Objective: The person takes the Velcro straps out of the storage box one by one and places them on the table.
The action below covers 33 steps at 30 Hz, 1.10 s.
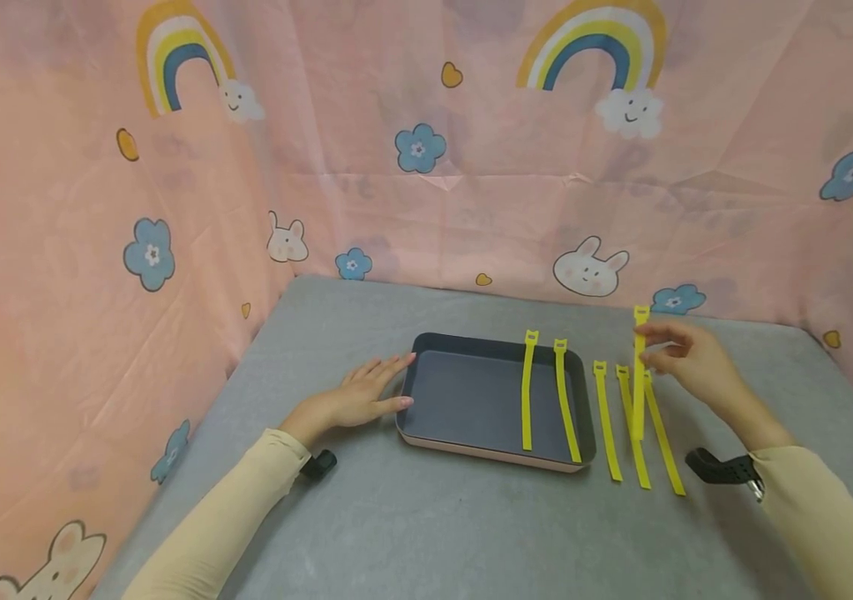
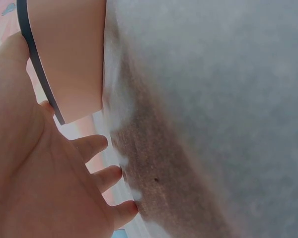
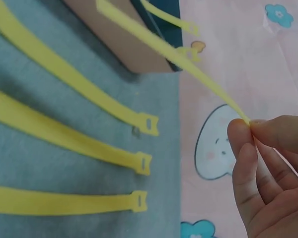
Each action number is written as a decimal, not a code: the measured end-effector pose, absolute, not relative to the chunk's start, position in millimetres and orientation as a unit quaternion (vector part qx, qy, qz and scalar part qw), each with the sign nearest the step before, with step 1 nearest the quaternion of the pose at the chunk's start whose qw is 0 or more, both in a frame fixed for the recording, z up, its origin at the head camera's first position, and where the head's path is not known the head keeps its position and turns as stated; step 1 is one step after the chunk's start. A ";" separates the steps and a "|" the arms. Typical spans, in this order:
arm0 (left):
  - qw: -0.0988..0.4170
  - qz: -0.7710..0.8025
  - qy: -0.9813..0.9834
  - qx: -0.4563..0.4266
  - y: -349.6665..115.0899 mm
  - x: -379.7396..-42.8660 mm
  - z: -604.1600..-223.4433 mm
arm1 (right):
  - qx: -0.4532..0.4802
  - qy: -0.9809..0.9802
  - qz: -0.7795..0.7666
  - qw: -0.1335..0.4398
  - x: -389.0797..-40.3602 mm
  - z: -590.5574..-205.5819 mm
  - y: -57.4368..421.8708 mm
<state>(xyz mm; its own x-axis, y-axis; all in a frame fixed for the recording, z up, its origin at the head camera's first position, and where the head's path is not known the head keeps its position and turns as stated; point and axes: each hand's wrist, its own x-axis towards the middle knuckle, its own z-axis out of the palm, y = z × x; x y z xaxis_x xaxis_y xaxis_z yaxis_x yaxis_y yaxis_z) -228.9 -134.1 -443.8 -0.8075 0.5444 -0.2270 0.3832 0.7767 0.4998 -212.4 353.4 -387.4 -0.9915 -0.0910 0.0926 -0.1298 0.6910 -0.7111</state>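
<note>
A yellow cable tie strap (image 1: 638, 408) hangs upright from my right hand (image 1: 685, 358), pinched between thumb and fingertips near its slotted head. Below it, three more yellow straps (image 1: 608, 425) lie side by side on the table, right of the tray; the right wrist view shows their slotted heads (image 3: 148, 124). Two similar straps (image 1: 526, 400) lie across the right part of the shallow tray (image 1: 456, 387), heads over its far wall. My left hand (image 1: 355, 398) rests at the tray's left end with fingers extended, thumb and index finger at the rim.
The tray is dark inside and pink outside, on a grey table (image 1: 396, 525). A pink curtain (image 1: 471, 225) printed with rainbows, rabbits and flowers stands behind and at the sides. Dark wrist bands (image 1: 719, 468) sit on both wrists.
</note>
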 end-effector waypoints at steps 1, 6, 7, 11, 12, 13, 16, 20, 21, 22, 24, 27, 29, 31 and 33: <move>0.183 0.221 0.924 0.251 -134.1 -229.0 -443.8 | 0.063 -0.920 0.387 0.026 -211.7 -388.2 355.0; 0.187 0.226 0.922 0.252 -134.2 -228.8 -443.1 | 0.061 -0.924 0.377 0.023 -207.8 -393.3 363.9; 0.187 0.227 0.922 0.251 -134.2 -228.7 -442.9 | 0.059 -0.924 0.376 0.023 -207.4 -394.6 365.9; 0.185 0.224 0.923 0.250 -134.0 -228.1 -443.0 | 0.054 -0.926 0.372 0.023 -206.3 -399.6 373.6; 0.185 0.223 0.924 0.250 -134.0 -228.1 -443.2 | 0.053 -0.927 0.371 0.024 -206.0 -400.5 375.2; 0.186 0.223 0.924 0.249 -134.1 -228.1 -443.6 | 0.052 -0.928 0.369 0.024 -205.7 -401.6 376.7; 0.188 0.223 0.924 0.248 -134.1 -228.4 -444.4 | 0.049 -0.931 0.360 0.023 -204.6 -403.9 380.8; 0.186 0.226 0.923 0.248 -134.2 -228.2 -444.4 | 0.044 -0.937 0.347 0.022 -203.3 -406.1 385.1; 0.186 0.226 0.923 0.249 -134.2 -228.1 -444.4 | 0.043 -0.938 0.343 0.020 -203.1 -406.5 386.0; 0.186 0.226 0.923 0.251 -134.2 -227.9 -444.3 | 0.041 -0.939 0.341 0.018 -202.9 -407.0 386.9; 0.184 0.226 0.923 0.251 -134.2 -227.5 -443.8 | 0.036 -0.942 0.334 0.014 -202.6 -408.0 388.6; 0.183 0.231 0.922 0.251 -134.2 -226.8 -443.1 | 0.028 -0.946 0.322 0.003 -202.2 -409.8 391.5; 0.183 0.230 0.923 0.250 -133.8 -226.1 -442.7 | 0.024 -0.949 0.314 -0.004 -201.7 -411.1 393.5; 0.182 0.231 0.922 0.251 -133.6 -225.4 -443.0 | 0.023 -0.952 0.306 -0.009 -201.6 -412.8 395.7; 0.181 0.227 0.923 0.252 -133.5 -225.3 -443.5 | 0.025 -0.954 0.298 -0.011 -201.9 -414.8 398.1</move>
